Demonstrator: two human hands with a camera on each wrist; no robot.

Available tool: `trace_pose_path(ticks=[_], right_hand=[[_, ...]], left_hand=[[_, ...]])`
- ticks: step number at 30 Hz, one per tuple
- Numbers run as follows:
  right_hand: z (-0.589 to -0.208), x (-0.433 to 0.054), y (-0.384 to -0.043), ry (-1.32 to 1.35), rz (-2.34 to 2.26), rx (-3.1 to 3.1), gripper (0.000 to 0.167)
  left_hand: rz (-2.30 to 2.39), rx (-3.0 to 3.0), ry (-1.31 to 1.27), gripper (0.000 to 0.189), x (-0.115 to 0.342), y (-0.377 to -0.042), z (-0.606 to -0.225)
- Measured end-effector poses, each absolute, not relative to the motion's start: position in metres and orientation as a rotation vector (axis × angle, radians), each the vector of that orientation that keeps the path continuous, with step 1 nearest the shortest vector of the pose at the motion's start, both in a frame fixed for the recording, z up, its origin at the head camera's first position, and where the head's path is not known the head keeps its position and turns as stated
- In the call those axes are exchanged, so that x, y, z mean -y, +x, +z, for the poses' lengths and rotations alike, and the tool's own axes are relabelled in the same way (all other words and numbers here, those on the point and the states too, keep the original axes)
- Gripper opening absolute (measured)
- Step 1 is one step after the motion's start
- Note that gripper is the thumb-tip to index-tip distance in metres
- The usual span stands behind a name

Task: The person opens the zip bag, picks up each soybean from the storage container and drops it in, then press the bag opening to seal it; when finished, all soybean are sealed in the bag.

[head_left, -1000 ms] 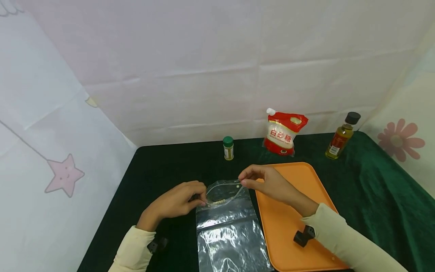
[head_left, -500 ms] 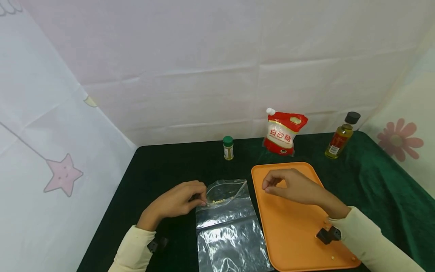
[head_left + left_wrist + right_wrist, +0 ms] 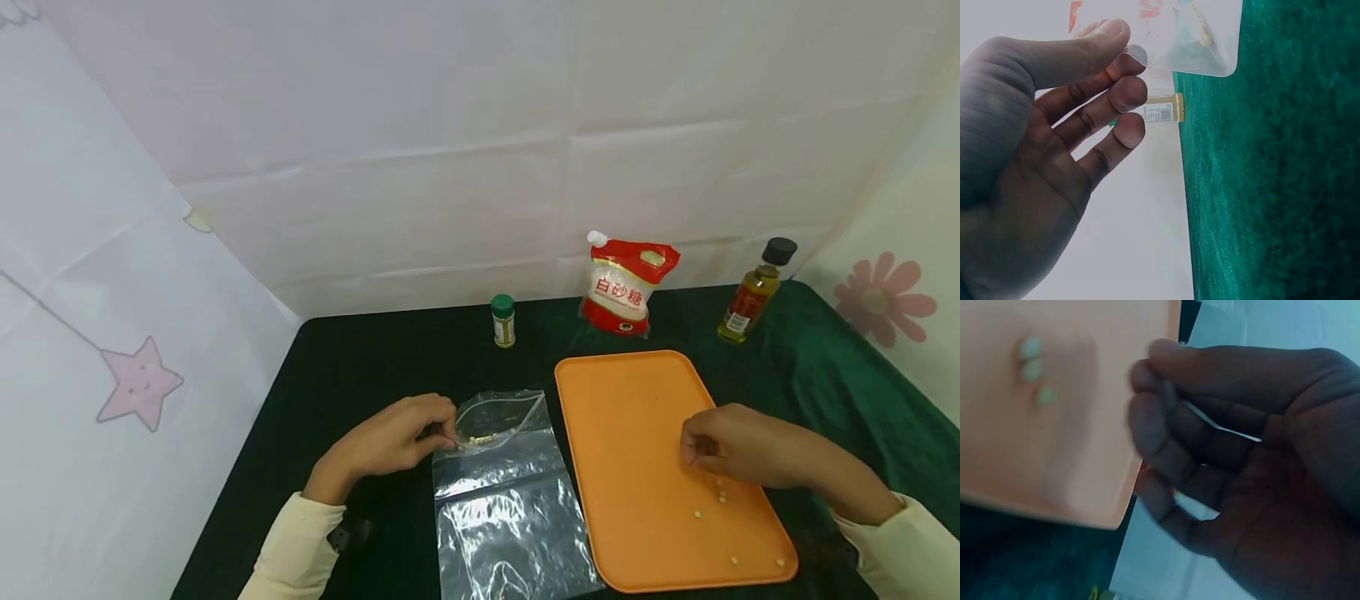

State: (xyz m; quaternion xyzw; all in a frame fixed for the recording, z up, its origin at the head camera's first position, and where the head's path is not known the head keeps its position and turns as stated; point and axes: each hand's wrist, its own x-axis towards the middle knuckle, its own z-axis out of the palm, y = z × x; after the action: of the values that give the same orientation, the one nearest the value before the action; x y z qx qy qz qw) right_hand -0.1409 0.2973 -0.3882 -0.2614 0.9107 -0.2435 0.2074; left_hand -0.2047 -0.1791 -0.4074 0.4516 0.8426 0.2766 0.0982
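Observation:
My left hand (image 3: 390, 442) pinches the left edge of the mouth of a clear zip-top bag (image 3: 506, 525), which lies flat on the dark green cloth with its mouth spread. Inside the bag, near the mouth, lies a small row of pale-yellow round pieces (image 3: 482, 439). Over the right part of an orange tray (image 3: 618, 467) is my right hand (image 3: 761, 446), its fingers loosely bent with thumb and index tips close together. Nothing shows between those tips in the right wrist view. Several loose yellow pieces (image 3: 697, 514) lie on the tray; some of them (image 3: 1032, 369) lie beyond my fingertips in the right wrist view.
At the table's back stand a small green-capped jar (image 3: 503, 322), a red-and-white spouted pouch (image 3: 624, 285) and a black-capped oil bottle (image 3: 753, 293). Pale cloth walls (image 3: 450, 167) rise behind and at the sides. The tray stands close to the bag's right edge.
My right hand has let go of the bag's right edge and moved right and toward me over the tray, uncovering more yellow pieces. My left hand has stayed on the bag.

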Motion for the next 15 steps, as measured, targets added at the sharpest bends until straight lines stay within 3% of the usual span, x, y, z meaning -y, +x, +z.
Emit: trace_pose_path(ticks=[15], right_hand=[[-0.41, -0.318, -0.13, -0.613, -0.546, -2.556, 0.026]], left_hand=[[0.814, -2.492, 1.349, 0.014, 0.179, -0.206, -0.408]])
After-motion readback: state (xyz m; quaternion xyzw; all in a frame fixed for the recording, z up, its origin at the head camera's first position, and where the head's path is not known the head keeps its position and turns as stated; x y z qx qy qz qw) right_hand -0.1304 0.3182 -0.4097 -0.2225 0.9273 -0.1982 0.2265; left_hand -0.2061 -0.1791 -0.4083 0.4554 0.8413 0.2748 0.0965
